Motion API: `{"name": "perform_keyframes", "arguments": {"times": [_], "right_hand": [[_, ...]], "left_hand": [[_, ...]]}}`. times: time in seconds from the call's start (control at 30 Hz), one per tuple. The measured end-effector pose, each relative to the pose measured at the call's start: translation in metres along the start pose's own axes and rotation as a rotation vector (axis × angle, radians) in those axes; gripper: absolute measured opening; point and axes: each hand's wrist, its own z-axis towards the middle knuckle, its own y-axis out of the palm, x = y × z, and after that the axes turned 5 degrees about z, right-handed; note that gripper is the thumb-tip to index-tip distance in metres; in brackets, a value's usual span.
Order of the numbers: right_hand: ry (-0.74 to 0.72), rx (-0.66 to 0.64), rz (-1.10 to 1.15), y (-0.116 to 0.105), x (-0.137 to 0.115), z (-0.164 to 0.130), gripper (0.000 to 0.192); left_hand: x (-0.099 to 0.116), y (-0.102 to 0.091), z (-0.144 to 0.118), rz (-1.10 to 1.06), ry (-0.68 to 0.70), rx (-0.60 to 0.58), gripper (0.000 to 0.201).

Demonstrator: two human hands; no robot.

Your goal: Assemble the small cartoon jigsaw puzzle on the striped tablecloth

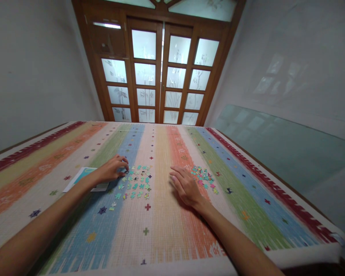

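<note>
On a striped, many-coloured rug (161,230), several teal jigsaw pieces (135,183) lie spread in loose rows. My left hand (112,168) rests at the upper left edge of this spread, fingers curled and tips touching the pieces; whether it pinches one I cannot tell. My right hand (185,186) lies flat, palm down, fingers apart, holding nothing. Just to its right sits a small heap of mixed pink and teal pieces (204,177).
A flat white and teal card or box lid (82,177) lies under my left wrist. A wooden door with frosted glass panes (161,73) stands beyond the rug's far edge. A glass sheet (290,153) leans on the right wall.
</note>
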Motion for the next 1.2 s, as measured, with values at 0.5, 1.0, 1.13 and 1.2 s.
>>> {"name": "perform_keyframes", "arguments": {"times": [0.5,1.0,1.13,1.2], "right_hand": [[-0.067,-0.082,0.133,-0.001,-0.017,0.002,0.019],[-0.111,-0.234,-0.020,-0.002,-0.011,-0.002,0.016],[-0.091,-0.247,-0.071,0.000,-0.011,-0.003,0.018],[-0.094,-0.266,-0.086,0.001,-0.011,-0.004,0.017]], "left_hand": [[0.101,-0.007,0.023,-0.487,0.012,-0.062,0.026],[0.149,0.053,0.037,-0.418,-0.071,0.015,0.013],[0.152,0.058,0.035,-0.366,-0.067,0.073,0.013],[0.154,0.059,0.034,-0.348,-0.060,0.091,0.013]]}}
